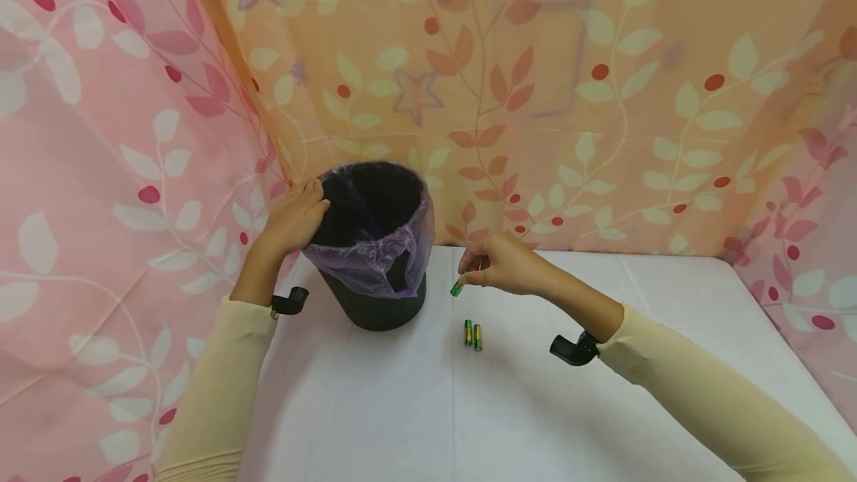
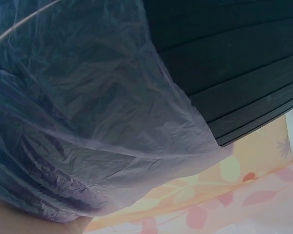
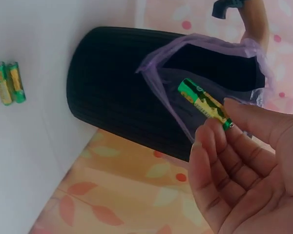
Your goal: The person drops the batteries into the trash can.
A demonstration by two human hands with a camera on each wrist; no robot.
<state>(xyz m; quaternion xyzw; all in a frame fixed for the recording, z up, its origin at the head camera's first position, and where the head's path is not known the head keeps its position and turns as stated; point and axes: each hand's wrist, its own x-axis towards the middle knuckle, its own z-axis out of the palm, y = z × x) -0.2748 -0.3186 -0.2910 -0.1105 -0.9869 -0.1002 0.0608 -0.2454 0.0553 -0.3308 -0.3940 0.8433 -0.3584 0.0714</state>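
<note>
A black trash bin (image 1: pixel 375 311), lined with a translucent purple bag (image 1: pixel 382 266), stands on the table with its mouth facing up. At its left rim my left hand (image 1: pixel 294 216) holds the bin's edge over the folded bag; in the left wrist view most of the hand is hidden behind the bag (image 2: pixel 112 112). To the right of the bin, my right hand (image 1: pixel 498 265) pinches a green and yellow battery (image 3: pixel 203 102) between thumb and fingers, above the table. Two more such batteries, one left (image 1: pixel 468 332) and one right (image 1: pixel 477 338), lie side by side below that hand.
A white cloth covers the table (image 1: pixel 535 422). Orange floral fabric (image 1: pixel 535 95) hangs behind it, and pink floral fabric (image 1: pixel 134 244) hangs at the left. Each wrist wears a black camera mount, seen on the left (image 1: pixel 290 301) and right (image 1: pixel 574 349).
</note>
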